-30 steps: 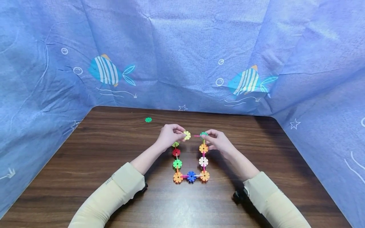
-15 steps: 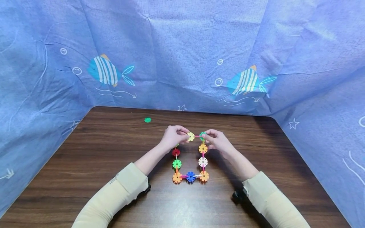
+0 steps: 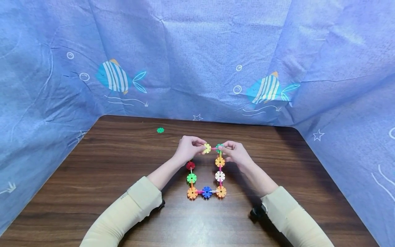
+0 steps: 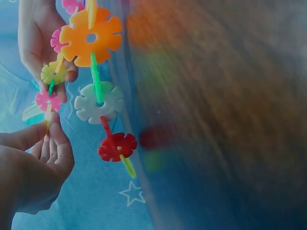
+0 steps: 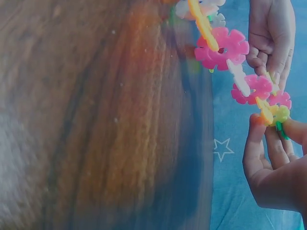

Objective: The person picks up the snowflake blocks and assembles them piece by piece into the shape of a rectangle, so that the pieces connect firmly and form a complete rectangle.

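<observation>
My left hand (image 3: 189, 150) pinches a yellow notched snowflake disc (image 3: 207, 148) between thumb and fingers. Opposite it, my right hand (image 3: 238, 155) pinches a green snowflake disc (image 3: 218, 148) at the chain's far right corner. A short pink piece (image 3: 213, 148) spans the gap between these two discs. From the green disc the chain runs down through an orange disc (image 3: 220, 162) and a white disc (image 3: 220, 176), then along the front past a blue disc (image 3: 207, 192). Its left side rises through a bright green disc (image 3: 191, 178) to a red disc (image 3: 190, 165), beyond which my left hand hides it.
A loose green disc (image 3: 160, 130) lies near the back of the brown wooden table (image 3: 123, 154). Behind the table hangs a blue fish-print cloth (image 3: 197, 61). Black wrist cameras sit under both cuffs.
My left hand has moved right with the yellow disc, closing the gap to the pink piece's end, where they now meet. My right hand has stayed nearly still.
</observation>
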`<state>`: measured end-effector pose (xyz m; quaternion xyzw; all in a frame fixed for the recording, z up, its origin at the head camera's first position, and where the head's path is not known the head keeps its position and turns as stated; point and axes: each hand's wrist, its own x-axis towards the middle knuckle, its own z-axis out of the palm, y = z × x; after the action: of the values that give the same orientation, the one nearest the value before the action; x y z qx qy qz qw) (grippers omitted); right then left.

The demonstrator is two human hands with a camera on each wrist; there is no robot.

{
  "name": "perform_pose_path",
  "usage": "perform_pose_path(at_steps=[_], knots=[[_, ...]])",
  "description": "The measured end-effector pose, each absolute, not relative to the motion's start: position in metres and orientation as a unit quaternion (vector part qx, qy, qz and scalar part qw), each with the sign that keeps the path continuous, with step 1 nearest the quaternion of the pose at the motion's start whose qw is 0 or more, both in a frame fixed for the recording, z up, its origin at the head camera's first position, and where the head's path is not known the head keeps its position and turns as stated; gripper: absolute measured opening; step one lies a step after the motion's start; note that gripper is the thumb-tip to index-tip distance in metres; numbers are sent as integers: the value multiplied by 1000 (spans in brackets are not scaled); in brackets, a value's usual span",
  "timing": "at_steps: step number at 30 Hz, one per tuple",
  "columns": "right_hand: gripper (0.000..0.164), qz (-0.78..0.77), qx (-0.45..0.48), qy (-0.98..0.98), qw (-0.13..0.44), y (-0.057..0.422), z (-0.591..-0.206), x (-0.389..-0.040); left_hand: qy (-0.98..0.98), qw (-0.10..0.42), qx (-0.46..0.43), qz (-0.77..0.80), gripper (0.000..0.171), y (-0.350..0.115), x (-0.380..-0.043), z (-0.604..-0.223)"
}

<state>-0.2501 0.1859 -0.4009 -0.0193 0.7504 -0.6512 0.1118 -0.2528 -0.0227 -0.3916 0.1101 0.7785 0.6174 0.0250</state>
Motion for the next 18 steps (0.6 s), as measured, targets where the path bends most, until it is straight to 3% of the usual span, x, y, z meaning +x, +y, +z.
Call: perform_pose_path(at_steps=[11, 18], knots=[[8, -676, 4, 729, 105, 181, -399, -249, 768, 5, 120, 629, 13, -24, -253, -392], [9, -680, -9, 726, 103, 181, -398, -248, 762, 22, 137, 633, 15, -25, -254, -392]])
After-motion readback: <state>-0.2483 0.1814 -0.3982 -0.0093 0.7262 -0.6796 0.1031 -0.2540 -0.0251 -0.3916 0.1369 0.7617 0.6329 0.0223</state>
